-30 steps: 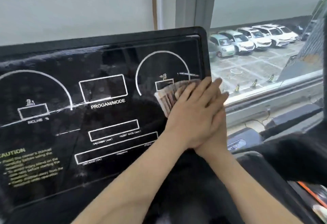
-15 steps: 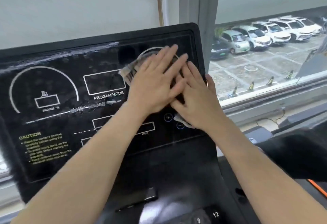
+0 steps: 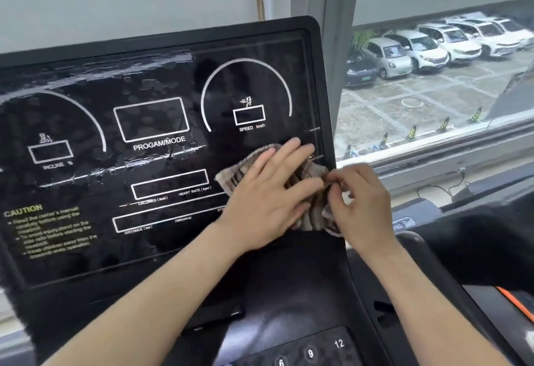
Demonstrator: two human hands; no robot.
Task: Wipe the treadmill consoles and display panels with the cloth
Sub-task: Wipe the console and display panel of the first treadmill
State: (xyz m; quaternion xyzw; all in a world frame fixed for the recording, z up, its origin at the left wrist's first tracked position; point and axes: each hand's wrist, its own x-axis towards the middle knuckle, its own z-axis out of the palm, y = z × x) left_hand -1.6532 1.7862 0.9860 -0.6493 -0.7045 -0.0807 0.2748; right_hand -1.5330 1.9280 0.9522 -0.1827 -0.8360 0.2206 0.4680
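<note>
The black treadmill display panel [image 3: 161,163] fills the left and middle of the head view, with white dial outlines, boxes and yellow caution text. A brown striped cloth [image 3: 313,209] lies against the panel's lower right part. My left hand [image 3: 268,192] presses flat on the cloth with fingers straight and spread. My right hand [image 3: 361,201] sits at the panel's right edge, its curled fingertips pinching the cloth's right side. Smears and peeling film streak the panel's upper and middle area.
Below the panel, the console [image 3: 289,322] slopes toward me with numbered keys [image 3: 310,352]. A black handrail [image 3: 462,250] runs at the right. Behind, a window [image 3: 433,76] looks onto parked cars; a grey window pillar [image 3: 332,19] stands just behind the panel's right corner.
Both hands and the cloth slid down from the speed dial to the panel's lower right. My right hand went from flat beside the left to pinching the cloth's right edge.
</note>
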